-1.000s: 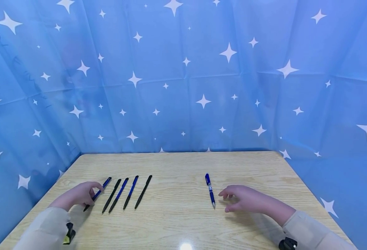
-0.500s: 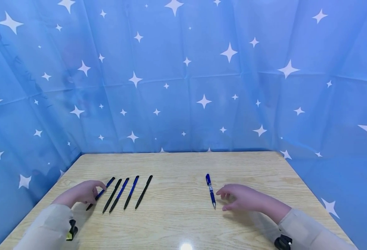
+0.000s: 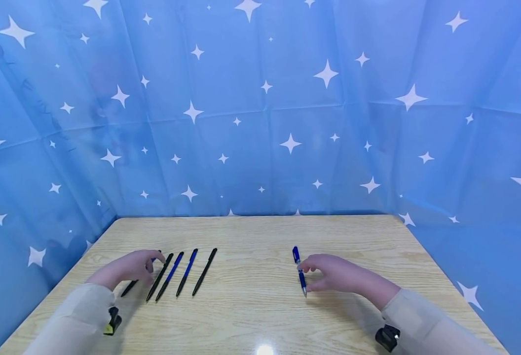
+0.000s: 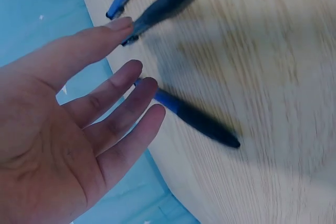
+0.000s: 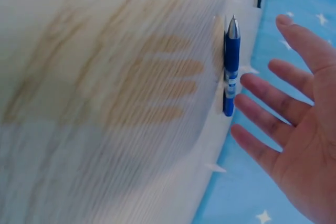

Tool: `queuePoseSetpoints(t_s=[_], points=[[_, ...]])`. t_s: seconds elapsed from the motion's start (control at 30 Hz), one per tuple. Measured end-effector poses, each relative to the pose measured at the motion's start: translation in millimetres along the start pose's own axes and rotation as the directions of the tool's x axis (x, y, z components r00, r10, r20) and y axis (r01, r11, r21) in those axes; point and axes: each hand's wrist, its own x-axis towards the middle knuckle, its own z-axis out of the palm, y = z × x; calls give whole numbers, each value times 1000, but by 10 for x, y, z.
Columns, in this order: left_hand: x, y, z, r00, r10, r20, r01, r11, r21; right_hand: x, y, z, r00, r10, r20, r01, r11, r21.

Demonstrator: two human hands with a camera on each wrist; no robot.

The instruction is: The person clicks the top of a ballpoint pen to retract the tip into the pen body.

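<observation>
My left hand (image 3: 136, 266) hovers over the leftmost pen (image 3: 129, 287), a blue one with a black grip. In the left wrist view its fingers are spread and loosely bent around nothing. One fingertip (image 4: 122, 23) overlaps the clip end of a black pen (image 4: 165, 4); contact cannot be told. On the right side, my right hand (image 3: 338, 273) reaches to a blue pen (image 3: 302, 281) with a silver tip. The head view shows fingertips over its barrel, while the right wrist view shows relaxed fingers beside the pen (image 5: 231, 59), not wrapped round it.
Further along the left row lie two blue pens with black grips, one nearer (image 3: 170, 276) and one farther (image 3: 187, 272), then a black pen (image 3: 204, 272). All rest on a wooden table (image 3: 251, 305). A blue star-patterned curtain (image 3: 260, 123) surrounds its back and sides.
The leftmost pen has shifted slightly right under my left hand. That hand has since moved right and away, toward the black pen. My right hand has moved left to the blue pen.
</observation>
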Motion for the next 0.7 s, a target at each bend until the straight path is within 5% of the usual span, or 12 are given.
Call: queuePoseSetpoints(t_s=[0.3,0.7], points=[[55,21,140,999,-14,38,13,999,36,83,-35,26,1000,12,9,-12,1000,-23],[55,50,169,994,-47,97,56,994,-92,109,-39,46,999,35,23,-35,999,12]])
